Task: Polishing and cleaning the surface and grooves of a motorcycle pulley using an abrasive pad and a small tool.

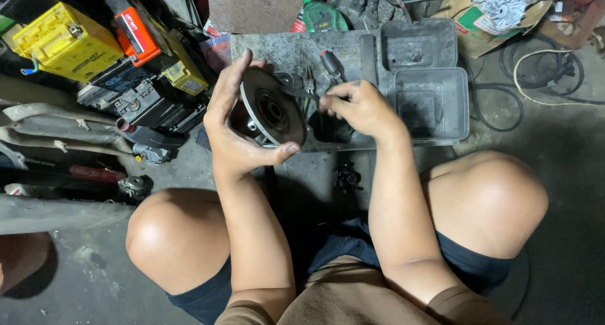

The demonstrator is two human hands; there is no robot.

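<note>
While L hand (230,120) grips 1 disc (272,114) | R hand (360,107): 1 pliers (309,88)

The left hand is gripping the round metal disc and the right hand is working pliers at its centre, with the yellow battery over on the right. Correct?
Not quite. In the head view the yellow battery lies on the left. The left hand does grip the round metal disc, and the right hand works the pliers at its centre.

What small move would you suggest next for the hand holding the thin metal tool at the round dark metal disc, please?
Probably ease the thin metal tool toward the round dark metal disc's hub: the right hand pinches it there, while the left hand holds the disc tilted.
</note>
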